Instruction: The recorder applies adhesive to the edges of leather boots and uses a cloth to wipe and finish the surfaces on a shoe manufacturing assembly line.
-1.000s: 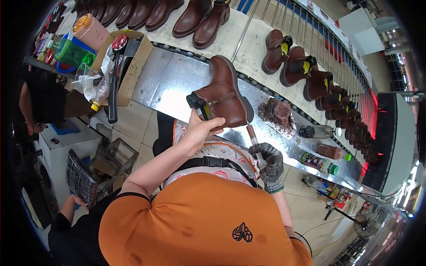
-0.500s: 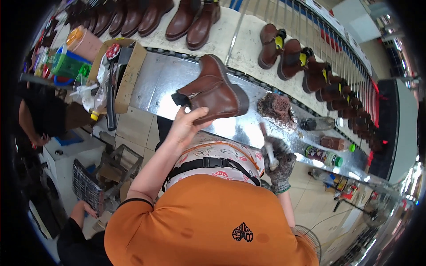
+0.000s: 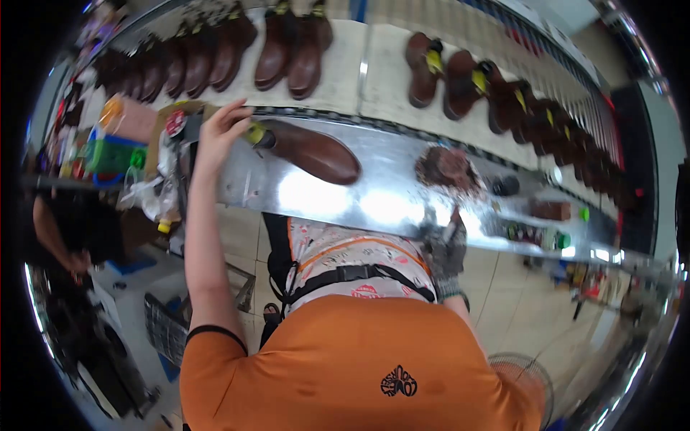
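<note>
A brown leather boot [image 3: 314,153] rests on the shiny metal worktop [image 3: 244,183], toe to the right, yellow tag and dark pull tab at its left end. Just left of that tab is my bare left hand [image 3: 224,133], raised, fingers apart, holding nothing. My right hand [image 3: 447,248], in a grey knit glove, is closed round a slim stick-like tool [image 3: 455,215] at the worktop's near edge; blur hides the tool's exact kind. Beyond that hand a crumbly dark brown lump [image 3: 449,170] sits on the metal, with crumbs around it.
Brown boots stand in rows on the pale conveyor [image 3: 388,65] along the far side. Bottles [image 3: 550,210] lie on the worktop at right. At left are a cardboard box [image 3: 164,122] and a green basket [image 3: 108,156]. Another person's arm [image 3: 56,237] shows at far left.
The boot was in my left hand and now rests on the worktop; that hand has let go and moved up and left. My right hand has shifted slightly toward the worktop with its tool.
</note>
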`<state>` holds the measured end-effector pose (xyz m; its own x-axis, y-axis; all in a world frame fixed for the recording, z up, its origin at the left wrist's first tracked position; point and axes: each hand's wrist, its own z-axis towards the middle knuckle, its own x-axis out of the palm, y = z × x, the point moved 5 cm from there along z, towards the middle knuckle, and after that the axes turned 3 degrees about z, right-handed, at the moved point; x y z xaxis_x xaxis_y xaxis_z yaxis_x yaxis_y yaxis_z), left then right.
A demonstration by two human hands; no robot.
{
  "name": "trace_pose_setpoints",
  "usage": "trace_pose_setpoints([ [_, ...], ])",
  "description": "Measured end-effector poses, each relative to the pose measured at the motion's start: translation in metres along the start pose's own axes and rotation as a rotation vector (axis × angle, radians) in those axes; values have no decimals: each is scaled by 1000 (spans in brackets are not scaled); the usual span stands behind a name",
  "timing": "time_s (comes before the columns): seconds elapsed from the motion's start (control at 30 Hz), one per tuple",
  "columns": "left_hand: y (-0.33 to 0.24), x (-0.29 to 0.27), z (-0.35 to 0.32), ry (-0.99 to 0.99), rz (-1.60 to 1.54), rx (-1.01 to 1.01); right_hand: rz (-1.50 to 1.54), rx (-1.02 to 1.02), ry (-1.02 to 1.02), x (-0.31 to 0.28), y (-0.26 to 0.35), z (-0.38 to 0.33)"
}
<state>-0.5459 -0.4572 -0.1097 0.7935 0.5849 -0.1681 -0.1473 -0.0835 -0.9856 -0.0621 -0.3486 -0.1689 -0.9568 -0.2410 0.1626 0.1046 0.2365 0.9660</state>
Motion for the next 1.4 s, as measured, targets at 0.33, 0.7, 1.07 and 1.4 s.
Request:
trace_pose_setpoints([
  [0.33,35,29,-1,-714,-74,-35,-118,456,-24,1,-27,10],
  [0.7,78,-7,-95,-358,-624,-528,-392,140,-70,-41,-87,31],
  [1.07,-23,60,-77,-103,-153,-252,-439,232,-49,-23,-11,21],
  [1.4,-97,103,-69,135,-25,36,-1151,-837,-226,-13,-12,-3],
])
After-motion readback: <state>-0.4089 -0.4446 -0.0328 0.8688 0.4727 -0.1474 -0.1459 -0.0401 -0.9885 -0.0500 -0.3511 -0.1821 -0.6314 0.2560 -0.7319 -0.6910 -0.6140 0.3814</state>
